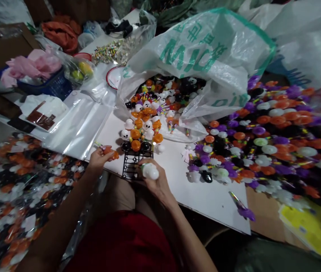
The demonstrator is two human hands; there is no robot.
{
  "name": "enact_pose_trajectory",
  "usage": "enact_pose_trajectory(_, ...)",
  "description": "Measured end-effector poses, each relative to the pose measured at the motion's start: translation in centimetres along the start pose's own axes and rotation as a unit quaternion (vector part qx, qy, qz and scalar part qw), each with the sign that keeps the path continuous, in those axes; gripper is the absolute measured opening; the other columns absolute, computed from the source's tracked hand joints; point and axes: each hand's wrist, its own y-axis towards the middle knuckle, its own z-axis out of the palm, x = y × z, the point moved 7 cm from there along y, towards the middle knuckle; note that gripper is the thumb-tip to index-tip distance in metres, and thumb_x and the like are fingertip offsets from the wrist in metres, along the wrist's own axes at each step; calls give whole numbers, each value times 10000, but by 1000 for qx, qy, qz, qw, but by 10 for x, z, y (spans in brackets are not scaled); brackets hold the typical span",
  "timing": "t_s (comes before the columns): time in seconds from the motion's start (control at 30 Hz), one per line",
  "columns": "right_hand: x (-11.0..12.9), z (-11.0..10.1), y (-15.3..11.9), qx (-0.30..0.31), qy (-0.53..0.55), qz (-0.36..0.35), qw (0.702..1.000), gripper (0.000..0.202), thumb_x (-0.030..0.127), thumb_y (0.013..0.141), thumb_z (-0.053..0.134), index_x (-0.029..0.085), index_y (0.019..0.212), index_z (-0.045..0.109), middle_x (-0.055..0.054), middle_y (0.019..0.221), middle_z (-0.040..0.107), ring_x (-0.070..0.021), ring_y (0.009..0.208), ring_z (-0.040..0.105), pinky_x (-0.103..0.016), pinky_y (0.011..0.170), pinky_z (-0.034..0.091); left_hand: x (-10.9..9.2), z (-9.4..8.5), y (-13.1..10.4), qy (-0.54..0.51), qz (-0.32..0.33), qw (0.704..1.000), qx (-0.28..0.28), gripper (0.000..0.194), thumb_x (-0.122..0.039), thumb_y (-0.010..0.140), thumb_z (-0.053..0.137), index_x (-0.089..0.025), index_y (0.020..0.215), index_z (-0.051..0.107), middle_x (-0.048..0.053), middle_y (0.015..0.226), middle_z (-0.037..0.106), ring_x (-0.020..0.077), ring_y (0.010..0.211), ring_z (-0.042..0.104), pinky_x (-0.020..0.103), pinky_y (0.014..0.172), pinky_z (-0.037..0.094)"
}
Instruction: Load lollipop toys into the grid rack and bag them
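My left hand (96, 161) is closed on an orange figure (111, 154) with a small colourful tube sticking out behind it. A white rounded figure (150, 171) is gripped in my right hand (158, 185), beside a black plastic grid rack (129, 166) at the table's front edge. On the rack's far side stand several rows of figures: white ghost or skull heads (125, 135), orange pumpkins (135, 145) and black pieces (145, 146). One loose white figure (159, 149) lies to the right of these rows.
An open plastic bag (219, 60) spills similar figures behind the rack. At right spreads a pile of purple, orange, white and black figures (259, 139). Clear plastic sleeves (75, 121) lie at left, near a blue basket (52, 87). More bagged figures (21, 196) sit lower left.
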Motion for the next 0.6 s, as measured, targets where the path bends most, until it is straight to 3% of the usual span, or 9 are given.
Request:
enact_pose_trajectory(0.13, -21, 23, 19, -6, -49, 28, 998, 235, 174, 720, 518, 206, 915, 644, -52, 906, 716, -202, 819, 659, -312, 774, 525, 11, 5, -33, -8, -46, 996, 74, 597, -379, 556, 865, -133, 1041, 616, 50, 855, 719, 160, 729, 660, 289, 689, 519)
enact_pose_trajectory(0.27, -27, 42, 31, 2, -113, 11, 994, 272, 159, 745, 487, 201, 969, 635, -66, 940, 709, -213, 835, 655, -316, 776, 531, 22, 19, -53, 21, -32, 991, 125, 567, -478, 591, 846, -147, 1010, 655, 35, 804, 709, 166, 697, 643, 310, 698, 514)
enact_pose_trajectory(0.4, -23, 56, 34, 75, -223, -41, 971, 215, 151, 811, 483, 170, 980, 616, -107, 939, 684, -227, 832, 646, -311, 756, 520, 35, 20, -52, 43, -29, 992, 119, 550, -490, 566, 860, -158, 963, 674, 17, 751, 694, 178, 691, 642, 328, 722, 524)
enact_pose_trajectory(0.6, -23, 64, 53, 130, -315, -5, 940, 197, 175, 919, 491, 145, 1076, 608, -129, 1006, 687, -226, 907, 643, -294, 802, 484, 35, 22, -43, 59, -9, 990, 128, 518, -502, 612, 823, -149, 961, 676, 59, 909, 733, 215, 830, 677, 344, 806, 528)
